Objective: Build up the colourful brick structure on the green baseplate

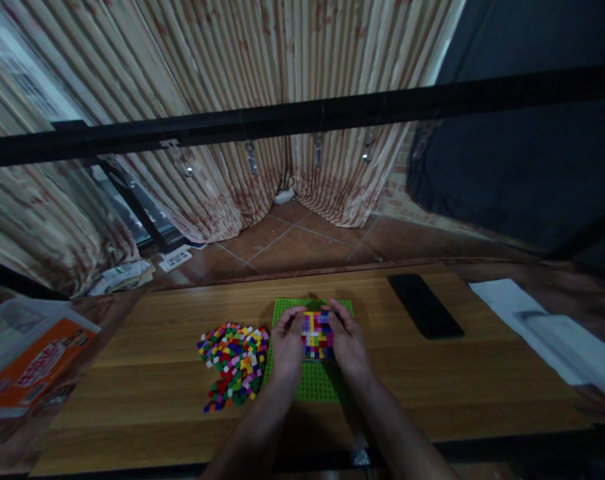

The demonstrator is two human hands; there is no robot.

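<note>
A small square panel of toy bricks (317,337) in many colours sits between my hands, over the middle of a green studded baseplate (316,385). My left hand (286,345) is closed on the panel's left edge, thumb on the near side. On its right edge, my right hand (351,343) grips in the same way. Whether the panel is pressed onto the baseplate or raised slightly above it, I cannot tell. Left of the baseplate lies a loose heap of tiny coloured bricks (237,360), close to my left hand.
A black phone-like slab (425,305) lies on the wooden table (147,373) at the right. White paper (522,320) is beyond the table's right end. A clear box with an orange label (37,363) stands off the left end. A dark bar (292,120) crosses before the curtains.
</note>
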